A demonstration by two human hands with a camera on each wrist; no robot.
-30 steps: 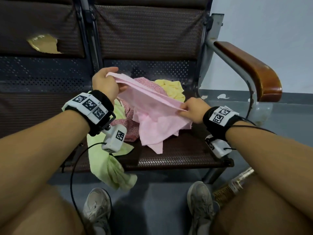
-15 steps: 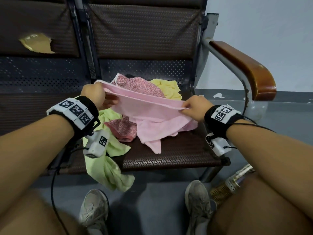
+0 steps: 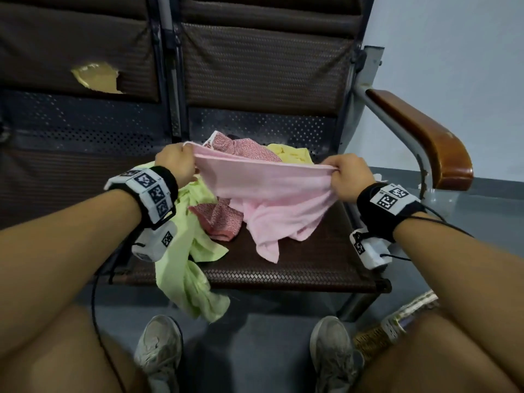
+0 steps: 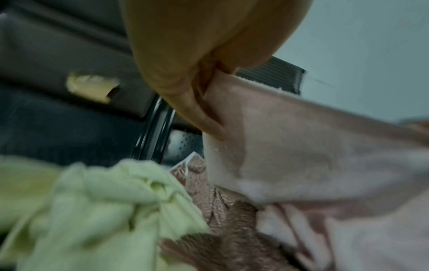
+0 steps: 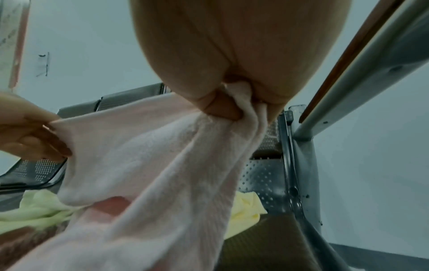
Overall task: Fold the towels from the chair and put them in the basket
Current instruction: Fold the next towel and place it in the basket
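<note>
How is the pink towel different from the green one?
The pink towel is held up, stretched between the left hand and the right hand; no hand touches the green towel. The pink towel's loose end rests on the chair seat; the green towel droops over the seat's front edge. Both are unfolded and crumpled.

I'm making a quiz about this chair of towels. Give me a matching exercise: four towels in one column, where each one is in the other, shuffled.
Things:
1. pink towel
2. green towel
3. yellow towel
4. red patterned towel

Places:
A. at the back of the seat, near the backrest
B. stretched between the left hand and the right hand
C. hanging over the seat's front edge
D. on the seat, partly under the pink one

Pairs: 1-B, 2-C, 3-A, 4-D
</note>
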